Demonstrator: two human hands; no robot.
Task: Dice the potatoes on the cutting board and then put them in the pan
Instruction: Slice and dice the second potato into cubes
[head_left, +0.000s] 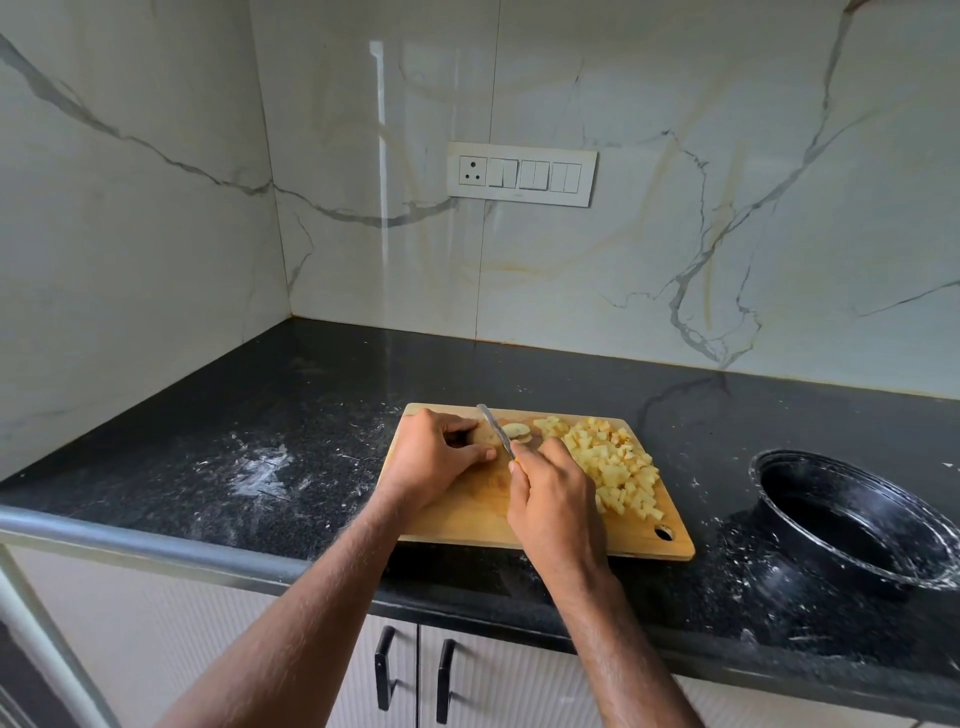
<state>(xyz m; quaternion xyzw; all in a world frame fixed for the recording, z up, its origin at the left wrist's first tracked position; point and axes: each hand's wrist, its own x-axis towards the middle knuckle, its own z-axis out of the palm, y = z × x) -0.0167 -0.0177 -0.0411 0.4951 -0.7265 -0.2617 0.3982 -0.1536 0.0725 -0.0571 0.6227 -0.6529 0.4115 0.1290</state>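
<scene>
Black counter (291, 415) bears one cutting board (467, 514); left hand (436, 457) fingers hold one potato (485, 434); right hand (553, 499) grips one knife (493, 428).

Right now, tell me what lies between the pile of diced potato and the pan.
In the head view, only the cutting board's bare right edge and black countertop dusted with white specks lie between the diced potato and the pan.

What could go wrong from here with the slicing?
1. The left hand holds the potato with its fingertips close to the knife; a slip could nick them.
2. The diced pile reaches the cutting board right edge; cubes may spill onto the counter before reaching the pan.
</scene>
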